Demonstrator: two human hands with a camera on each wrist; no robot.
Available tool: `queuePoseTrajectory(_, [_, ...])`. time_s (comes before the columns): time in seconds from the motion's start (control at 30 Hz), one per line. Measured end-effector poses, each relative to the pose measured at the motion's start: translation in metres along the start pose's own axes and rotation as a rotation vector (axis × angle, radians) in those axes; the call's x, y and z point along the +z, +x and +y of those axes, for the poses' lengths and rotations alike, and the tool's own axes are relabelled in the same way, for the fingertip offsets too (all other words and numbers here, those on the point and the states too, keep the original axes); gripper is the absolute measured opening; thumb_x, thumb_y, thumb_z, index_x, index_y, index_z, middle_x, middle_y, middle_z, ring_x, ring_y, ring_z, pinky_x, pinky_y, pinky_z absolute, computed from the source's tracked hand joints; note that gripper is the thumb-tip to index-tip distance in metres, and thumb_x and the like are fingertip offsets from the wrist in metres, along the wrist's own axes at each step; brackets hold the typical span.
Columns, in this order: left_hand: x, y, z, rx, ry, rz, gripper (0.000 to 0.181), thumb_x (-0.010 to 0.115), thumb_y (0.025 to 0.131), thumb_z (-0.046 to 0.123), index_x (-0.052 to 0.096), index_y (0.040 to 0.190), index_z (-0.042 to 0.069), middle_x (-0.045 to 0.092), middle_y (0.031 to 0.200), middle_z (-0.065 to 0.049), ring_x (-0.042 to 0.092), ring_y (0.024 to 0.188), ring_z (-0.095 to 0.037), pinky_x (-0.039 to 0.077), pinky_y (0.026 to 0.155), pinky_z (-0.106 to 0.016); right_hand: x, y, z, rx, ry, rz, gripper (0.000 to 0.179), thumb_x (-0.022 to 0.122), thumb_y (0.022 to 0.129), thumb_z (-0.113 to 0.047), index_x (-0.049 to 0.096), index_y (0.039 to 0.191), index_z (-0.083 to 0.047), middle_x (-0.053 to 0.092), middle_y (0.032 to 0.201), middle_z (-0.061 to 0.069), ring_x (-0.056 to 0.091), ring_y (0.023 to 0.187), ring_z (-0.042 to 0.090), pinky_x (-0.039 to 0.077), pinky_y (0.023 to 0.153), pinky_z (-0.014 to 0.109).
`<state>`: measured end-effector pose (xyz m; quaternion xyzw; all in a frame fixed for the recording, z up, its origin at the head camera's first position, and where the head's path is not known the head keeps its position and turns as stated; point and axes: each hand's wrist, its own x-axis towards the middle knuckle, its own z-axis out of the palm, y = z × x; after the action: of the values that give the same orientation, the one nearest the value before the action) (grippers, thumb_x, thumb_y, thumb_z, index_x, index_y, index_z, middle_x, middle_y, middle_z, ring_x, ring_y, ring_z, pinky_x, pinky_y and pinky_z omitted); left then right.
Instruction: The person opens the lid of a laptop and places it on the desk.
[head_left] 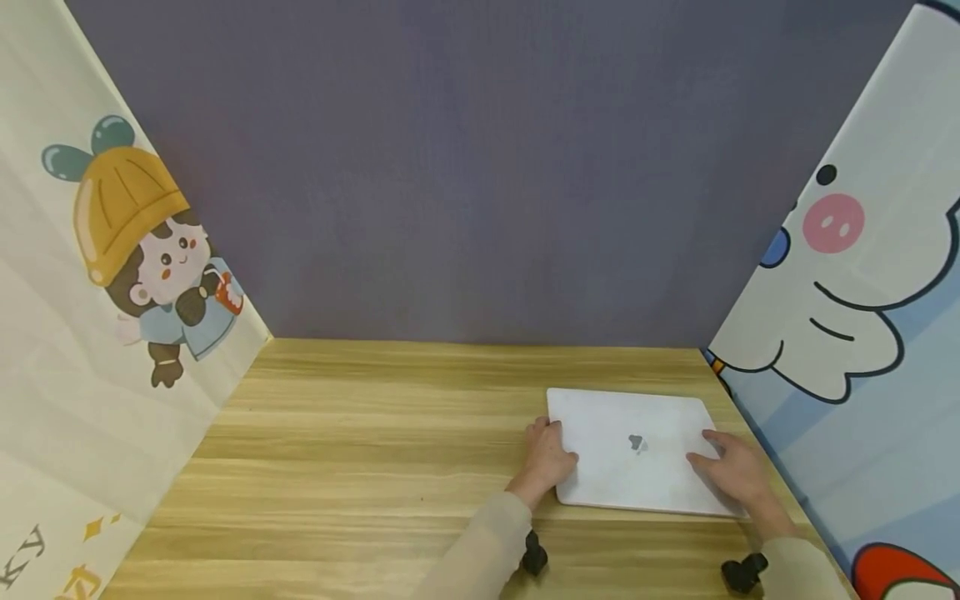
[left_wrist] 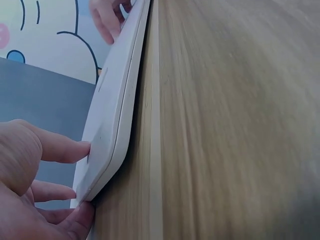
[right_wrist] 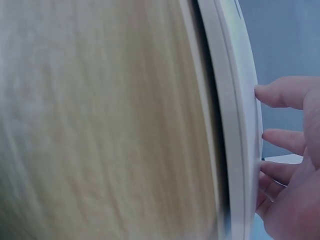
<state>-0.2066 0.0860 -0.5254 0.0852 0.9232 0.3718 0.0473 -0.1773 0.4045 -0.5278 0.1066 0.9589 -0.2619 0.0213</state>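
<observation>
So there's a closed, silvery-white slab of a laptop (head_left: 660,475) with rounded corners and a dark apple-shaped logo (head_left: 637,443) on the lid. It's on the right half of a wood-grain tabletop in yellow-brown stripes (head_left: 337,450), kinda near the wall panel on that side.

Both hands are on it, well apart from each other. The left hand (head_left: 550,454) has the left side pinched: thumb pressed on the lid, fingers bent around the edge by the near corner. The right hand (head_left: 738,473) is over at the right side, with the thumb and a fingertip touching the lid. The other fingers bend down by the edge, but I honestly can't tell if they've got a grip underneath.

Both wrist views show a dark strip under the laptop's near edge. Could be a gap or just shadow, can't say which.

Rest of the scene: cream sleeves (head_left: 483,542), little black pieces (head_left: 534,554) at both wrists, a plain purple-grey back panel (head_left: 480,167), a cartoon kid in a yellow hat (head_left: 165,258) on the left wall, and a white cartoon character with a pink snout (head_left: 873,258) on the right.
</observation>
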Motion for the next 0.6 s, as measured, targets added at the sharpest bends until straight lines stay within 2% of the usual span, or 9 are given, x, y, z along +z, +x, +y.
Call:
queuePoseTrajectory(0.13, [-0.002,0.0,-0.004,-0.002,-0.017,0.004,0.051,0.078,0.083,0.01,0.062,0.128,-0.01,0.053,0.135,-0.021,0.048,0.123,-0.035,0.047,0.104,-0.041,0.001,-0.003,-0.005,-0.001,0.01,-0.014,0.072,0.068,0.095,-0.031,0.042,0.142,0.016,0.033,0.146,0.045,0.033,0.132,0.062,0.033,0.107,0.07])
queuePoseTrajectory(0.3, [-0.006,-0.001,-0.009,0.005,-0.029,0.023,0.049,0.076,0.082,0.006,0.062,0.126,-0.012,0.054,0.132,-0.022,0.049,0.121,-0.036,0.049,0.102,-0.043,0.004,-0.007,-0.011,-0.04,0.015,0.0,0.071,0.07,0.094,-0.03,0.044,0.14,0.017,0.037,0.143,0.045,0.035,0.13,0.062,0.035,0.106,0.07])
queuePoseTrajectory(0.6, [-0.016,-0.003,-0.014,0.004,-0.025,0.021,0.049,0.076,0.082,0.006,0.062,0.126,-0.012,0.053,0.129,-0.023,0.048,0.121,-0.037,0.048,0.101,-0.045,0.009,-0.011,-0.017,-0.081,0.017,0.005,0.068,0.071,0.092,-0.029,0.048,0.139,0.015,0.04,0.142,0.044,0.037,0.129,0.062,0.034,0.104,0.072])
